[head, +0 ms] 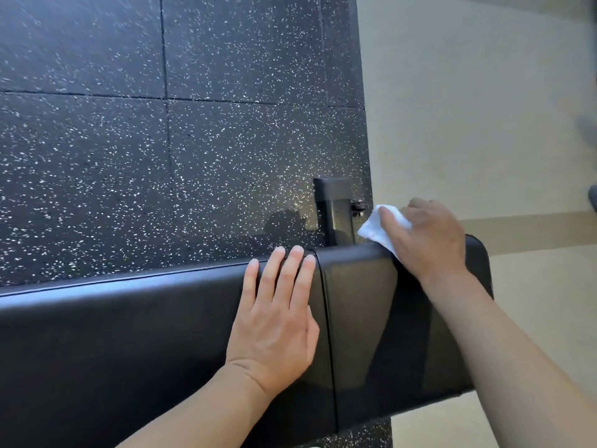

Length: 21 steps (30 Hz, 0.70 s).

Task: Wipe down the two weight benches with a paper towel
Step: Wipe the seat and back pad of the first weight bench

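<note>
A black padded weight bench [129, 334] runs across the lower part of the view, with a seam dividing its long pad from a shorter end pad [361, 318]. My left hand [277, 321] lies flat on the long pad beside the seam, fingers straight. My right hand [426, 237] holds a white paper towel [374, 227] against the far edge of the end pad, fingers curled over it. Only one bench is in view.
Black speckled rubber floor tiles [161, 140] lie beyond the bench. A black metal frame post [336, 211] with a small knob rises behind the end pad. Beige floor [468, 124] lies to the right.
</note>
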Tool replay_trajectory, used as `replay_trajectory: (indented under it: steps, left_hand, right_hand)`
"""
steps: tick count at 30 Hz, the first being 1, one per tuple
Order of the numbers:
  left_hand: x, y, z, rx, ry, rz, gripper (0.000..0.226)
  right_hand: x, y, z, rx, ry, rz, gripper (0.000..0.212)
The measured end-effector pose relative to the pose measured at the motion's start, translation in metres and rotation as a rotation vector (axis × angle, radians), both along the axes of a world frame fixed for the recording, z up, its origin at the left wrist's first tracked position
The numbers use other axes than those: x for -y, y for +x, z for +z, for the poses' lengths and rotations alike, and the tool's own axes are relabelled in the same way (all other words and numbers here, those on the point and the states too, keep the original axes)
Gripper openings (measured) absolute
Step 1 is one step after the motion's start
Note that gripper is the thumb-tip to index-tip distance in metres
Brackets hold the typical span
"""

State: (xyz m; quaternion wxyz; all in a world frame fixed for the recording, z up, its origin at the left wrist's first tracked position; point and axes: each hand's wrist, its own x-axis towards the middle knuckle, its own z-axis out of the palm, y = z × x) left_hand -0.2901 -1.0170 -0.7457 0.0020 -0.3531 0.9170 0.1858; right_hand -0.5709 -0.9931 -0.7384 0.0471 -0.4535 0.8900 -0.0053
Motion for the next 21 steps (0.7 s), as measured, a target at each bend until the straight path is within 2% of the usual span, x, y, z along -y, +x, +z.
replay_trajectory:
  steps: [5, 7, 10, 12, 14, 17, 21]
  left_hand:
    - [0.000, -0.002, 0.000, 0.007, -0.002, 0.008, 0.073]
    - [-0.001, -0.002, -0.001, 0.007, -0.013, 0.011, 0.072]
    - [-0.001, -0.003, -0.001, 0.002, -0.025, 0.010, 0.073]
    - [-0.001, -0.002, -0.001, 0.003, -0.037, 0.016, 0.074]
    - [-0.001, -0.003, -0.001, 0.001, -0.048, 0.020, 0.074]
    - [-0.002, -0.003, -0.001, 0.001, -0.064, 0.026, 0.072]
    - [-0.002, -0.003, 0.001, 0.003, -0.085, 0.031, 0.071]
  right_hand:
    - [0.027, 0.084, -0.008, 0.025, -0.159, 0.175, 0.043]
    - [0.033, 0.106, -0.012, 0.063, -0.189, 0.195, 0.050]
    - [0.024, 0.083, -0.006, 0.116, -0.289, 0.236, 0.050]
    - [0.009, 0.047, 0.000, -0.025, -0.294, 0.294, 0.036]
    - [-0.009, 0.017, 0.004, -0.129, -0.214, 0.208, 0.032]
    - [-0.021, 0.008, -0.002, -0.069, -0.222, -0.054, 0.049]
    - [-0.011, 0.052, -0.003, -0.055, -0.298, -0.050, 0.049]
